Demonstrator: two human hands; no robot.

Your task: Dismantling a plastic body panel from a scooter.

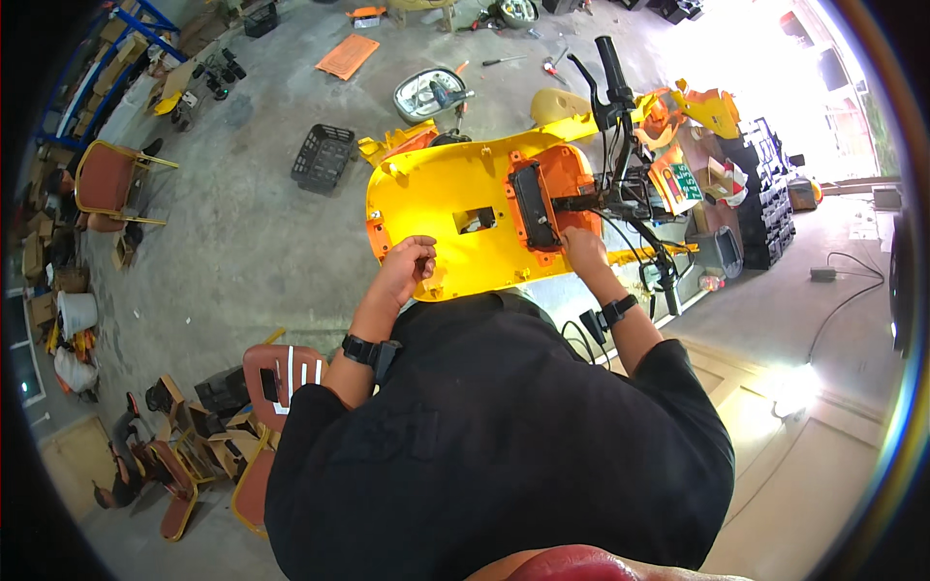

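A large yellow plastic body panel (436, 198) of a scooter lies in front of me, with a square cutout near its middle. My left hand (412, 266) is over its near left edge, fingers curled and pressed together; whatever they hold is too small to make out. Toward the right, an orange plastic piece (572, 172) sits against the panel, with a long black insert (532, 205) in it. My right hand (583, 250) is closed at the near edge of this orange piece, its fingertips hidden. Beyond it rises the handlebar (614, 73) with black cables.
A black plastic crate (323, 157) and a tray holding a power drill (448, 95) are on the concrete floor beyond the panel. Brown chairs (105, 178) stand at left. Stacked black crates (760, 194) are at right. An orange sheet (347, 57) lies farther off.
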